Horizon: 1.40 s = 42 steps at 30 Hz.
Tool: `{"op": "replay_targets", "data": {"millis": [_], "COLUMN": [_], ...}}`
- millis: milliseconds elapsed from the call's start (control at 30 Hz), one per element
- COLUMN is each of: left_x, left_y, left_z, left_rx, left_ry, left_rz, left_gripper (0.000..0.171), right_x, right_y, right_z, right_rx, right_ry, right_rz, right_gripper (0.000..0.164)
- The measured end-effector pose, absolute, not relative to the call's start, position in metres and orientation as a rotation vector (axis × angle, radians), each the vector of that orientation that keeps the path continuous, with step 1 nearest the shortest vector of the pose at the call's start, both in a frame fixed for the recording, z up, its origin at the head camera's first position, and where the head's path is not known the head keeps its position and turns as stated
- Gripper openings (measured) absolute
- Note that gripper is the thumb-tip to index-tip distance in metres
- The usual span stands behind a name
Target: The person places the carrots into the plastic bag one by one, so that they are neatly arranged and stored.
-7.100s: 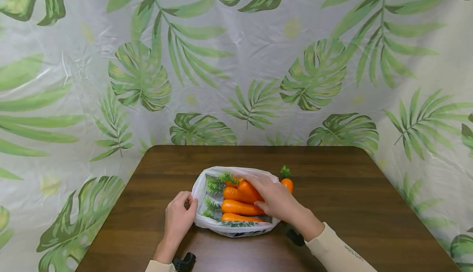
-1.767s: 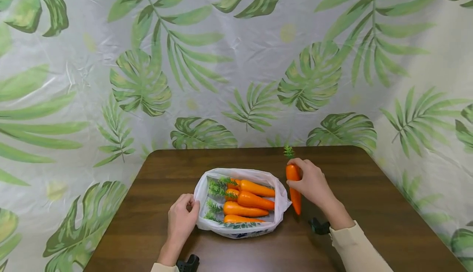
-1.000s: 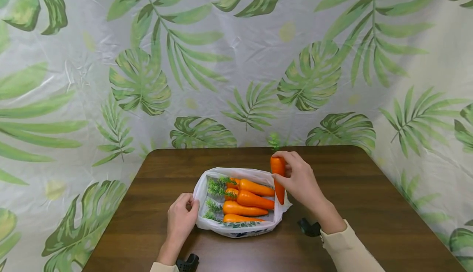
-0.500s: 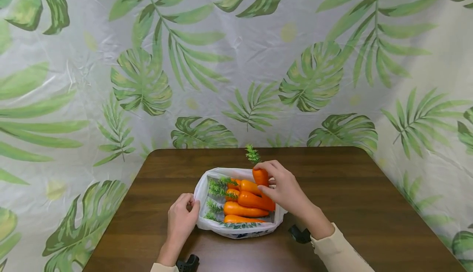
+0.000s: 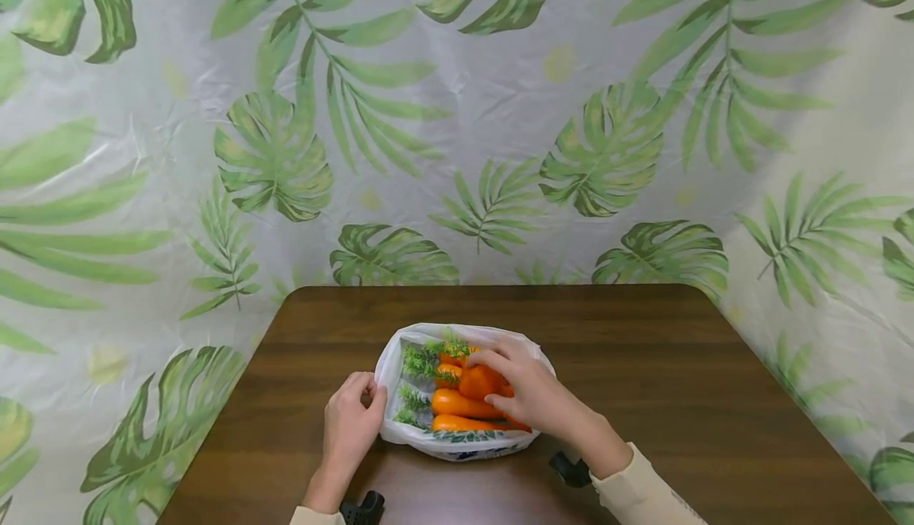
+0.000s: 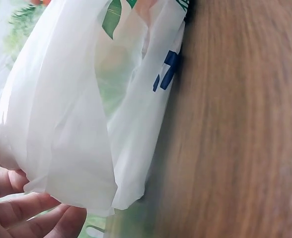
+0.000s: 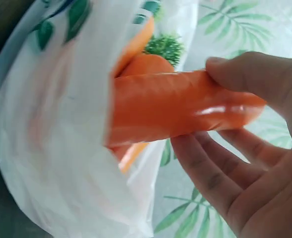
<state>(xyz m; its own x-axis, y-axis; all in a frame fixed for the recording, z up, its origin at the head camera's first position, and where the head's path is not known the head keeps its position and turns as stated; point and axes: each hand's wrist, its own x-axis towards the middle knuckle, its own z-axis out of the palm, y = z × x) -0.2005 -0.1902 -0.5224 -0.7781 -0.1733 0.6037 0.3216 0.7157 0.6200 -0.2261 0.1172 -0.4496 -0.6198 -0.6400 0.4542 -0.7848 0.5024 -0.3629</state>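
A white plastic bag [image 5: 389, 366] with green leaf print lies on the table, its mouth spread wide. Several orange carrots [image 5: 460, 404] with feathery green tops lie inside it, tops toward the left. My right hand [image 5: 531, 390] reaches over the bag's right side and grips a carrot [image 7: 185, 104] between thumb and fingers. In the right wrist view that carrot's lower part goes behind the bag's edge, among the other carrots. My left hand [image 5: 350, 414] pinches the bag's left rim; the left wrist view shows its fingers [image 6: 22, 213] at the plastic edge.
The dark brown wooden table [image 5: 678, 398] has rounded far corners. Behind it hangs a pale sheet [image 5: 500, 113] printed with green leaves. A black wrist device [image 5: 364, 507] is on the left wrist, another [image 5: 570, 469] on the right.
The right hand gripped the carrot that lay right of the bag, lifted it and carried it left and down into the bag's mouth. The left hand stays at the left rim.
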Motion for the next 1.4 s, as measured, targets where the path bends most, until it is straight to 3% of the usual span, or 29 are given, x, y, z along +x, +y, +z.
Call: {"op": "replay_targets", "data": {"millis": [533,1400], "left_x": [-0.202,-0.203], "left_y": [-0.189,-0.194], "left_z": [-0.522,-0.524], "left_rx": [-0.122,-0.105], "left_ry": [-2.251,-2.243], "left_rz": [-0.972,-0.957], "left_gripper": [0.032,0.031], "right_x": [-0.218,-0.217], "right_y": [0.11,0.11], "right_z": [-0.468,-0.487], "right_rx": [1.275,1.297], "right_ry": [-2.493,-2.423], "right_rz": [0.478,0.349], "right_gripper": [0.061,0.06]}}
